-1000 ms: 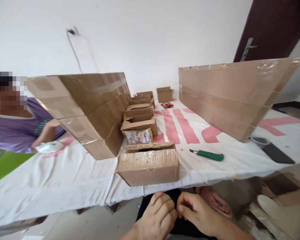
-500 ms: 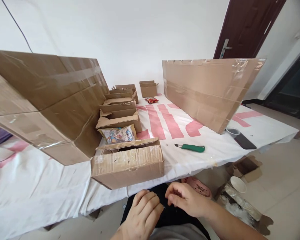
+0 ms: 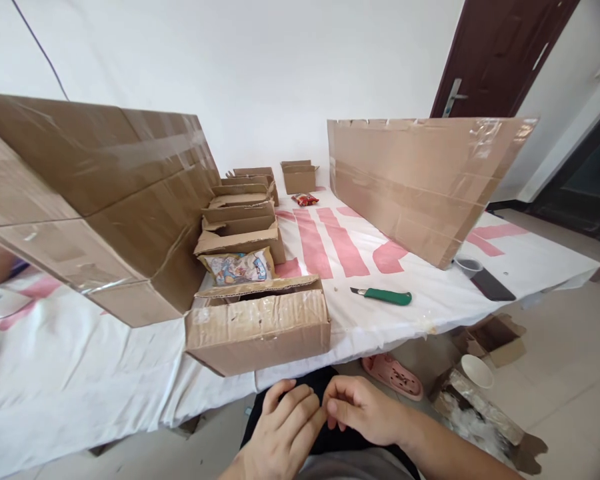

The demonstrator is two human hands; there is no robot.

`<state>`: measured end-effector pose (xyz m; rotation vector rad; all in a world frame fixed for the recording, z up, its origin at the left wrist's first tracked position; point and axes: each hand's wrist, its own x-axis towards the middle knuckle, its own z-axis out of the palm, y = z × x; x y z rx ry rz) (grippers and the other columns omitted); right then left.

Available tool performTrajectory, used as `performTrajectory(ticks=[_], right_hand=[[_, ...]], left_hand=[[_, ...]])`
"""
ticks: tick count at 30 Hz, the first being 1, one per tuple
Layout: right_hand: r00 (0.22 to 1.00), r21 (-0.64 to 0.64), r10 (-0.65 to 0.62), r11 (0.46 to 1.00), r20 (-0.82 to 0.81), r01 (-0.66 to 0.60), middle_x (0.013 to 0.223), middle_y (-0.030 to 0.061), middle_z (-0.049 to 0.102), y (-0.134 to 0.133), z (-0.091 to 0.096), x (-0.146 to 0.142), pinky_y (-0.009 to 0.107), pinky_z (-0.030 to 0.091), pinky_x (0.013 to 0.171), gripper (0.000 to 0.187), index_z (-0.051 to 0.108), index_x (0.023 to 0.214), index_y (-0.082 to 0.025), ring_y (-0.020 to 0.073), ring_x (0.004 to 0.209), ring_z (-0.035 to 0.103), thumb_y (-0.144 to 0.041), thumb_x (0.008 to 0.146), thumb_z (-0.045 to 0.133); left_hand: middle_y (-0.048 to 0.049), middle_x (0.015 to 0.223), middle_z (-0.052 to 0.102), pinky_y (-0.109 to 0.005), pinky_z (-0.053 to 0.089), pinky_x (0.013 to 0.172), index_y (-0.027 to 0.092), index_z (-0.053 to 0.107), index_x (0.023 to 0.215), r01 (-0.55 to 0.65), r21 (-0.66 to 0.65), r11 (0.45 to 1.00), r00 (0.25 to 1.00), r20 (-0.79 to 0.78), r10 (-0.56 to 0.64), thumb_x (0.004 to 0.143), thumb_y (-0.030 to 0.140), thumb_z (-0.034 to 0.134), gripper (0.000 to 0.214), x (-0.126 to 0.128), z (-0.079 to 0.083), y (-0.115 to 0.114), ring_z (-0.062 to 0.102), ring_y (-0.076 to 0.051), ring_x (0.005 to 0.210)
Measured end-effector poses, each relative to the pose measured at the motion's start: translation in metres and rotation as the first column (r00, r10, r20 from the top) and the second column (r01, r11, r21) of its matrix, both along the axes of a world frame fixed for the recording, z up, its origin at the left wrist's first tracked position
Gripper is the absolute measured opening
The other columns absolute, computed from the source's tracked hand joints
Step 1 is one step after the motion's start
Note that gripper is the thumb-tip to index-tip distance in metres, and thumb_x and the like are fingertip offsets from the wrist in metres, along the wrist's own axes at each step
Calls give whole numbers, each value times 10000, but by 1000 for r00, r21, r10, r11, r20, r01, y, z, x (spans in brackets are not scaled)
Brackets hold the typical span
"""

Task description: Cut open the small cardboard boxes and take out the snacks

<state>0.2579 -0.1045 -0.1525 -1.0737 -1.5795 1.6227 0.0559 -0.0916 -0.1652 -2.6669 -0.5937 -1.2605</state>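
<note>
My left hand (image 3: 283, 430) and my right hand (image 3: 363, 408) rest together in my lap below the table edge, fingertips touching. Both have curled fingers, and the right thumb and forefinger are pinched; whatever sits between them is too small to make out. Directly above them a small cardboard box (image 3: 259, 325) stands at the table's front edge with its flaps partly open. A green-handled utility knife (image 3: 383, 295) lies on the white cloth to the right of that box.
A row of small open boxes (image 3: 240, 223) runs back along the table, one holding a colourful snack bag (image 3: 237, 266). Tall cardboard walls stand left (image 3: 105, 200) and right (image 3: 420, 180). A dark phone (image 3: 491, 285) and a tape roll (image 3: 467, 266) lie right. A pink sandal (image 3: 391, 375) is on the floor.
The view swung right, so the person at the left is mostly out of sight. My two hands have drawn closer together until the fingertips meet.
</note>
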Motion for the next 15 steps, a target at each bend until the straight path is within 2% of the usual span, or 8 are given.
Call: performTrajectory(ticks=[2, 6, 8, 10, 12, 13, 15], right_hand=[[1000, 31, 4, 1000, 20, -5, 647, -27, 557, -1, -1, -1, 220, 384, 557, 425, 512, 766, -186, 85, 566, 479, -600, 852, 558], [989, 145, -21, 989, 144, 0, 657, -28, 574, 0, 4, 7, 219, 379, 573, 263, 536, 787, -185, 95, 595, 497, -424, 895, 552], [969, 226, -94, 973, 226, 42, 692, -17, 588, 5, 7, 21, 232, 399, 601, 206, 547, 805, -189, 111, 630, 519, -362, 912, 512], [922, 323, -251, 934, 295, 151, 716, -8, 588, 13, 9, 43, 257, 419, 635, 186, 540, 797, -200, 132, 663, 533, -341, 907, 490], [809, 437, -471, 847, 353, 302, 747, 4, 593, 22, 11, 72, 292, 438, 679, 154, 528, 797, -213, 160, 707, 549, -341, 877, 499], [716, 507, -588, 778, 377, 371, 774, 15, 604, 27, 13, 88, 315, 445, 710, 137, 531, 812, -217, 179, 740, 559, -344, 859, 506], [534, 658, -747, 636, 395, 403, 853, 49, 631, 34, 16, 117, 376, 446, 808, 153, 554, 830, -217, 229, 862, 571, -368, 819, 532]], left_hand=[[-38, 863, 728, -405, 337, 1040, 158, 689, 946, 8, 16, 1000, 1000, 1, -8, 952, 96, 454, 243, 1, -1, 0, 638, -179, 926], [-35, 862, 721, -407, 357, 1006, 162, 689, 922, 0, 20, 1000, 1000, -14, 0, 931, 83, 482, 222, 0, 1, 1, 644, -183, 915], [-36, 853, 721, -408, 363, 993, 158, 685, 910, -13, 21, 1000, 1000, -6, 13, 926, 75, 492, 210, 0, 5, 1, 643, -183, 905], [-35, 838, 722, -413, 368, 987, 157, 680, 904, -28, 33, 999, 1000, -2, 28, 923, 70, 502, 199, -3, 9, 2, 642, -183, 895], [-31, 831, 717, -421, 377, 981, 165, 677, 902, -67, 72, 995, 998, 10, 66, 901, 64, 542, 169, -11, 17, 6, 641, -187, 889], [-30, 837, 710, -428, 384, 976, 176, 674, 899, -101, 112, 989, 995, 21, 99, 878, 63, 579, 150, -18, 22, 9, 640, -191, 888], [-35, 871, 683, -433, 412, 946, 205, 655, 883, -209, 206, 956, 976, 99, 192, 811, 73, 669, 151, -37, 35, 19, 630, -207, 898]])
